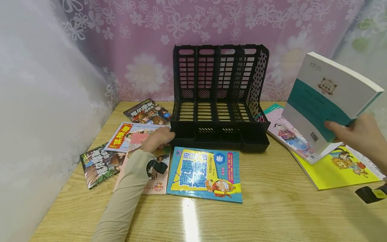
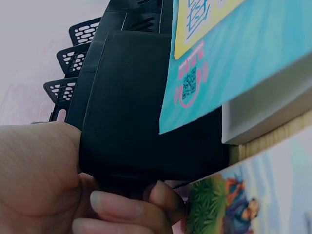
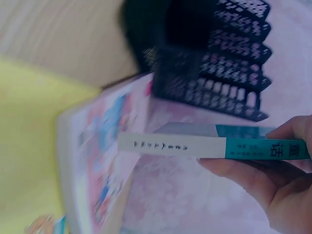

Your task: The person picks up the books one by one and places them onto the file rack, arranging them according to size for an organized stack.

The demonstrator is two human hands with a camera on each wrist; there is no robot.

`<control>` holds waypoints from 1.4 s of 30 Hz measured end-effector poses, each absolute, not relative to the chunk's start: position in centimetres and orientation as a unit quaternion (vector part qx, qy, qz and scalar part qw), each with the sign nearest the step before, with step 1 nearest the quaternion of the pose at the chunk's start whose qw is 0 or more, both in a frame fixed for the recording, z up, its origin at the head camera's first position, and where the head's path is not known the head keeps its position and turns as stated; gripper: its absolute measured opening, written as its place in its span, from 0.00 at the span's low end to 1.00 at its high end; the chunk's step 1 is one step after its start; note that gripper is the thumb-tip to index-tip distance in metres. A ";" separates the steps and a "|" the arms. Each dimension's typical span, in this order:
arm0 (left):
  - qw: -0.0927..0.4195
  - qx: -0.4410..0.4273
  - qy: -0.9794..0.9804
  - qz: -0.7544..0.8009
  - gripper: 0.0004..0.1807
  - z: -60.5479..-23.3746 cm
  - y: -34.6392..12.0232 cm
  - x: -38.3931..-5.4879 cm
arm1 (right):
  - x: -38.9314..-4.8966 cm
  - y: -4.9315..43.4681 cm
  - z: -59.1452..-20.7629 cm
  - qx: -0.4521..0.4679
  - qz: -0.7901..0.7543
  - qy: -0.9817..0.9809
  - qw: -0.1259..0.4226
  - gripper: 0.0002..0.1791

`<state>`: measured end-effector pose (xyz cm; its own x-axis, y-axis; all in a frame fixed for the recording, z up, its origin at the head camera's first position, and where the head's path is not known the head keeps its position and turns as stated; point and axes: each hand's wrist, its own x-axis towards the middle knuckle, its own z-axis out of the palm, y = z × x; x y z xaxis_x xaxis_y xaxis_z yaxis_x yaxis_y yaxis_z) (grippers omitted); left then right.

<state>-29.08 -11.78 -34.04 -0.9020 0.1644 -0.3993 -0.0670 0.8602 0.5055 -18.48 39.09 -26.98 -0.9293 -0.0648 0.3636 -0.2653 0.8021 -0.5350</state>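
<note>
My right hand [image 1: 359, 134] grips a thick white-and-teal book [image 1: 320, 84] by its lower part, thumb on the cover and fingers on the other side. It is raised and tilted over the books on the right. In the right wrist view, its spine [image 3: 170, 146] faces the camera. My left hand [image 1: 158, 138] holds the front left corner of a black book rack [image 1: 220, 126]. Seen from the left wrist, fingertips [image 2: 117, 204] curl under the rack's front compartment. The rack stands upright, with several slotted dividers and no books between them.
A blue book [image 1: 208, 174] lies before the rack. Left of it are a pink book [image 1: 157, 186], a comic-style book [image 1: 104, 164], a red-and-blue book [image 1: 122, 136] and a dark book [image 1: 148, 112]. On the right lie a pink book [image 1: 287, 131] and a yellow book [image 1: 329, 171].
</note>
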 end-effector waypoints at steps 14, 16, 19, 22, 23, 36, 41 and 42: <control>0.225 0.013 0.928 0.295 0.16 -34.4 -11.8 -29.1 | -20.0 35.3 -24.6 0.053 0.377 -0.914 0.139 0.39; 0.229 0.012 0.925 0.303 0.16 -34.4 -11.8 -29.1 | -20.3 34.9 -24.3 0.045 0.385 -0.911 0.137 0.39; 0.227 0.012 0.923 0.310 0.16 -34.4 -11.8 -29.1 | -20.8 34.2 -23.7 0.026 0.395 -0.909 0.133 0.40; 0.227 0.010 0.922 0.312 0.16 -34.3 -11.8 -29.1 | -21.4 33.6 -23.3 0.017 0.413 -0.902 0.126 0.39; 0.228 0.010 0.923 0.310 0.16 -34.3 -11.8 -29.1 | -21.6 33.4 -23.2 0.018 0.420 -0.899 0.123 0.39; 0.225 -0.002 0.922 0.314 0.14 -34.4 -11.6 -28.8 | -24.0 31.0 -23.4 0.035 0.513 -0.848 0.126 0.38; 0.215 -0.005 0.929 0.301 0.15 -34.4 -11.6 -28.8 | -25.2 30.4 -23.3 0.030 0.541 -0.833 0.115 0.36; 0.214 -0.005 0.930 0.299 0.15 -34.4 -11.6 -28.8 | -25.5 30.2 -23.4 0.025 0.546 -0.830 0.110 0.35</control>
